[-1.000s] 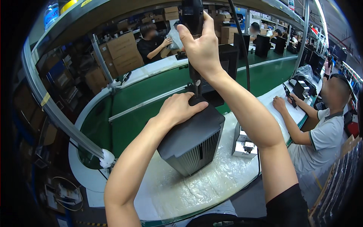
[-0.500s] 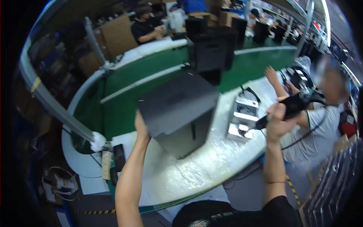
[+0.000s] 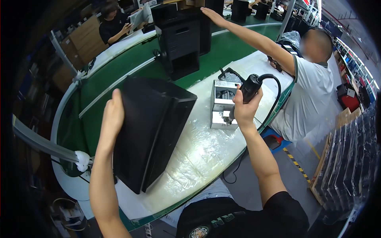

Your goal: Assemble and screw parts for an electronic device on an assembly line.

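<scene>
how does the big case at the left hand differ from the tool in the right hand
The case is large and boxy; the tool is small and slim. The case has the left hand against its side; the tool is gripped in the right hand. A cord runs from the tool; none shows on the case. Both are black.

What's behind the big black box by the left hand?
Beyond the black box you can see a green belt and a dark cabinet. Whatever sits directly behind the box is covered by it, so I can't tell.
</scene>
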`<action>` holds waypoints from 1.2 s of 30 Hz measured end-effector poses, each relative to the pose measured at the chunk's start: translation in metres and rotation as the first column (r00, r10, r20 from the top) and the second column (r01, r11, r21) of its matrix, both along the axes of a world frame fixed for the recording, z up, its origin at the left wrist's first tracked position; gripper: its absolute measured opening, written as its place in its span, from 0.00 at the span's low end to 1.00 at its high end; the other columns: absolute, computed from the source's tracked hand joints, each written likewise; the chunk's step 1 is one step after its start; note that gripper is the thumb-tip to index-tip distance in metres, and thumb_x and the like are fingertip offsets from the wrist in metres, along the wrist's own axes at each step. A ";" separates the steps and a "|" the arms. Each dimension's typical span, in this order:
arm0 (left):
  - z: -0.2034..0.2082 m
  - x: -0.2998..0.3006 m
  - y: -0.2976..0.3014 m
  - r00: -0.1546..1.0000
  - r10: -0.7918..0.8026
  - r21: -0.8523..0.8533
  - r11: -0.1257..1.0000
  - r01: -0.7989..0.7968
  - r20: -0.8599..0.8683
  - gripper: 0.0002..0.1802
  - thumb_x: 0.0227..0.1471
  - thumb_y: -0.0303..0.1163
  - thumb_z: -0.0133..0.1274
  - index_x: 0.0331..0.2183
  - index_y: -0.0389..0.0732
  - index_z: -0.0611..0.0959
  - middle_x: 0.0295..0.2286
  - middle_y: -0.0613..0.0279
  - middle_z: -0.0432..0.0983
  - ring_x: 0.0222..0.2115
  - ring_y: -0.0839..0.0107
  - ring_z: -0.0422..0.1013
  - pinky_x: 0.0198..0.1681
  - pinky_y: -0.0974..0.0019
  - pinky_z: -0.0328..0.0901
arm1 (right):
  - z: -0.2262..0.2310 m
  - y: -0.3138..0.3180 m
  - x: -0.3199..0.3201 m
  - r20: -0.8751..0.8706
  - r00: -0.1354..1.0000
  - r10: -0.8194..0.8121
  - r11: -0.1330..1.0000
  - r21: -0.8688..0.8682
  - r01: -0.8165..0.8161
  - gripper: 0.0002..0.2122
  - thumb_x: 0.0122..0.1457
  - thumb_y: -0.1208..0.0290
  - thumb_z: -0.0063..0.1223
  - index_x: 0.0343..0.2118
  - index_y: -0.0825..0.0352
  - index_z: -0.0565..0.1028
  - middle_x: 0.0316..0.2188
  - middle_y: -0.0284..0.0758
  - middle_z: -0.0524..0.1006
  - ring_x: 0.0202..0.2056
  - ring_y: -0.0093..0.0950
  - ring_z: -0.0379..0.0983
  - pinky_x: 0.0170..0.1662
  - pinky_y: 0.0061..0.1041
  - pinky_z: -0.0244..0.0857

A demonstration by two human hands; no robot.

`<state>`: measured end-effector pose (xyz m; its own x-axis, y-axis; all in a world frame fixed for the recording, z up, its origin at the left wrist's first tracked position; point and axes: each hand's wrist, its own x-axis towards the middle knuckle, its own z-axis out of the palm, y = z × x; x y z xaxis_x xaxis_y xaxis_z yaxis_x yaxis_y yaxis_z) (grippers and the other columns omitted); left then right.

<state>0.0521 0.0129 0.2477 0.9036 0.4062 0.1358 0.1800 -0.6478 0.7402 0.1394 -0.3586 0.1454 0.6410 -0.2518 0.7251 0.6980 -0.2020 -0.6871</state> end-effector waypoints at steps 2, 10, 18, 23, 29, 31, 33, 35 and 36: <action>-0.001 0.013 -0.015 1.000 0.030 0.117 0.993 -0.030 0.002 0.40 0.63 0.53 0.26 0.26 0.25 0.77 0.23 0.42 0.74 0.30 0.54 0.71 0.36 0.55 0.64 | 0.000 0.003 -0.008 -0.076 0.997 0.006 1.000 -0.020 -0.008 0.26 0.59 0.78 0.51 0.57 0.70 0.51 0.34 0.36 0.72 0.25 0.18 0.69 0.28 0.17 0.66; -0.051 0.038 -0.059 0.973 -0.167 0.310 0.927 0.211 -0.161 0.28 0.57 0.48 0.42 0.40 0.29 0.76 0.36 0.34 0.75 0.39 0.41 0.72 0.45 0.48 0.66 | 0.094 0.027 -0.050 0.061 0.985 0.161 0.965 0.199 -0.170 0.18 0.59 0.80 0.45 0.50 0.69 0.55 0.36 0.40 0.72 0.20 0.19 0.68 0.24 0.17 0.65; -0.050 -0.028 -0.034 0.908 -0.256 0.180 0.928 0.327 -0.331 0.44 0.47 0.57 0.53 0.52 0.27 0.68 0.46 0.35 0.70 0.48 0.47 0.69 0.52 0.55 0.63 | 0.160 0.089 -0.060 0.298 0.905 0.304 0.905 0.206 -0.372 0.17 0.61 0.74 0.45 0.50 0.70 0.56 0.37 0.43 0.72 0.20 0.23 0.70 0.21 0.19 0.67; -0.066 -0.058 -0.042 0.984 -0.137 0.306 0.938 0.165 -0.111 0.43 0.48 0.56 0.54 0.54 0.30 0.67 0.48 0.38 0.70 0.44 0.47 0.71 0.47 0.55 0.67 | 0.168 0.167 -0.046 0.345 0.824 0.449 0.830 0.180 -0.528 0.15 0.62 0.73 0.48 0.47 0.68 0.58 0.36 0.41 0.74 0.18 0.22 0.69 0.21 0.20 0.66; -0.071 -0.057 -0.037 0.985 -0.168 0.297 0.940 0.170 -0.031 0.43 0.47 0.57 0.55 0.49 0.24 0.71 0.43 0.38 0.73 0.39 0.48 0.75 0.43 0.56 0.69 | 0.153 0.237 -0.032 0.295 0.763 0.576 0.781 0.077 -0.619 0.17 0.61 0.77 0.49 0.48 0.67 0.56 0.36 0.38 0.74 0.21 0.18 0.69 0.25 0.16 0.64; -0.069 -0.059 -0.038 0.987 -0.157 0.297 0.942 0.155 -0.018 0.43 0.48 0.56 0.55 0.48 0.23 0.71 0.41 0.37 0.74 0.37 0.47 0.75 0.43 0.56 0.70 | 0.147 0.246 -0.032 0.286 0.763 0.580 0.787 0.044 -0.615 0.19 0.60 0.78 0.49 0.50 0.68 0.55 0.36 0.39 0.74 0.22 0.18 0.69 0.25 0.16 0.64; -0.070 -0.059 -0.037 0.987 -0.160 0.297 0.942 0.154 -0.002 0.43 0.48 0.56 0.55 0.48 0.23 0.72 0.40 0.36 0.75 0.36 0.47 0.75 0.41 0.56 0.70 | 0.140 0.254 -0.029 0.276 0.760 0.588 0.786 0.025 -0.618 0.19 0.60 0.78 0.49 0.51 0.68 0.54 0.35 0.39 0.74 0.22 0.18 0.69 0.25 0.16 0.64; -0.066 -0.060 -0.037 0.988 -0.152 0.269 0.951 0.152 -0.020 0.39 0.48 0.54 0.56 0.48 0.26 0.73 0.40 0.38 0.75 0.37 0.47 0.75 0.43 0.55 0.69 | 0.134 0.257 -0.027 0.235 0.763 0.602 0.786 -0.002 -0.619 0.20 0.60 0.79 0.49 0.51 0.68 0.54 0.35 0.39 0.74 0.22 0.18 0.69 0.25 0.16 0.64; -0.066 -0.061 -0.037 0.989 -0.148 0.254 0.955 0.151 -0.030 0.38 0.47 0.52 0.57 0.48 0.27 0.74 0.40 0.38 0.75 0.38 0.46 0.74 0.43 0.55 0.68 | 0.130 0.259 -0.027 0.213 0.765 0.608 0.785 -0.015 -0.619 0.20 0.60 0.79 0.49 0.51 0.68 0.54 0.35 0.39 0.73 0.22 0.18 0.69 0.24 0.16 0.64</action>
<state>-0.0085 -0.0240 0.1817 0.9533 0.2195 0.2073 0.0736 -0.8349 0.5454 0.1126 -0.0999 0.2755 0.5184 0.1042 0.8488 0.7802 0.3487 -0.5193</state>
